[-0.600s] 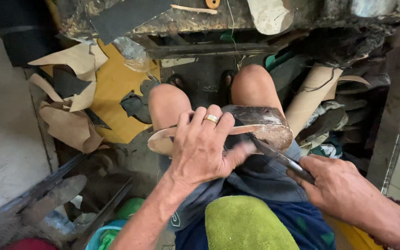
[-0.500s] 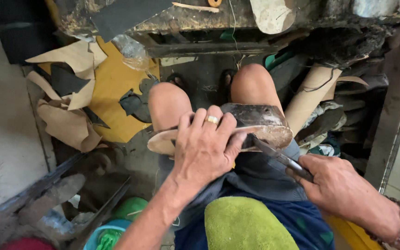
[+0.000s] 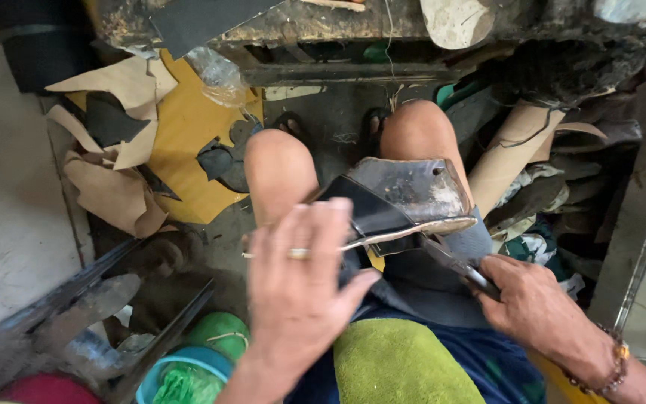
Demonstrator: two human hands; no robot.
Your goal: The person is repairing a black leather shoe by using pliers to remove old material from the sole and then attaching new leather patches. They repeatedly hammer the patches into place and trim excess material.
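A dark shoe (image 3: 405, 191) with a pale sole edge lies on its side across my bare knees. My left hand (image 3: 300, 299), blurred and wearing a ring, hovers over the shoe's near end with fingers spread; no clear grip shows. My right hand (image 3: 540, 310) is closed around a metal pincer-like tool (image 3: 454, 263). The tool's tip meets the sole edge on the underside of the shoe. A green cloth (image 3: 398, 366) lies on my lap below both hands.
Tan and black leather scraps (image 3: 114, 150) lie on a yellow sheet (image 3: 188, 135) at the left. A cardboard tube (image 3: 514, 153) leans at the right among dark scraps. A blue tub (image 3: 181, 378) and metal bars sit at the lower left. A cluttered bench edge (image 3: 323, 26) spans the top.
My left hand has let go of the shoe and pulled back toward me, fingers spreading. The shoe has tilted up, showing more of its upper. My right hand keeps the tool at the sole.
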